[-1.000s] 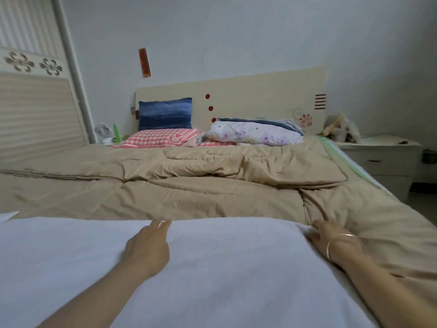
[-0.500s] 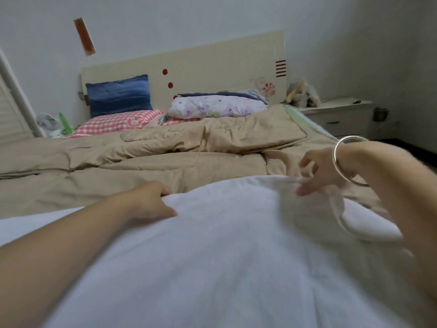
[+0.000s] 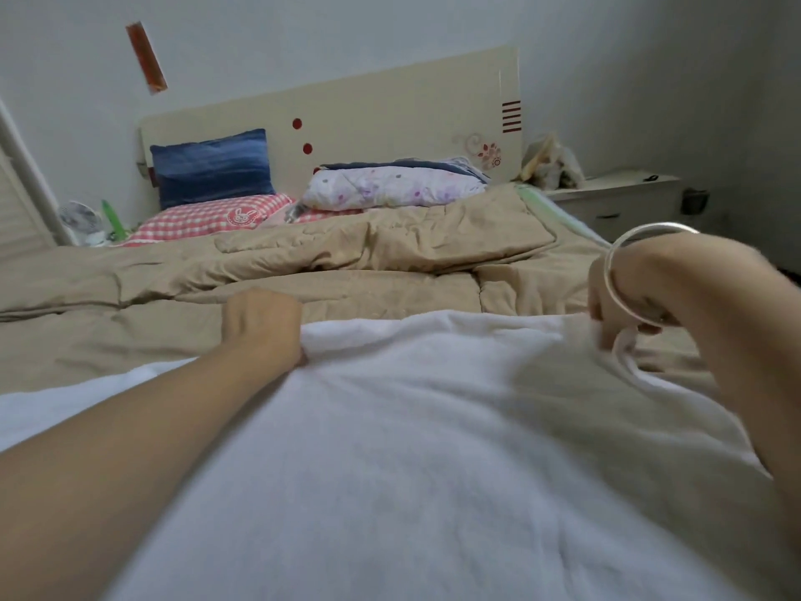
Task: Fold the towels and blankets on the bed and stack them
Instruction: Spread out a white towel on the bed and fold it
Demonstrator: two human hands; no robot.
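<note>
Soft white rectangular towel (image 3: pixel 433 448) spread across near end of bed (image 3: pixel 390 110) over tan quilted blanket (image 3: pixel 346 258), left hand (image 3: pixel 260 327) gripping its far edge, right hand (image 3: pixel 622 294) pinching raised far-right corner

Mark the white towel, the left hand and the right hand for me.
white towel (image 3: pixel 433 427): head view, middle of its top surface.
left hand (image 3: pixel 260 327): head view, knuckles, at the towel's far edge.
right hand (image 3: pixel 628 297): head view, back of the hand.

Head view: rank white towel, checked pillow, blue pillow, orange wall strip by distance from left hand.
1. white towel, gripped by the left hand.
2. checked pillow, ahead, left.
3. blue pillow, upright behind it.
4. orange wall strip, above the headboard.
</note>
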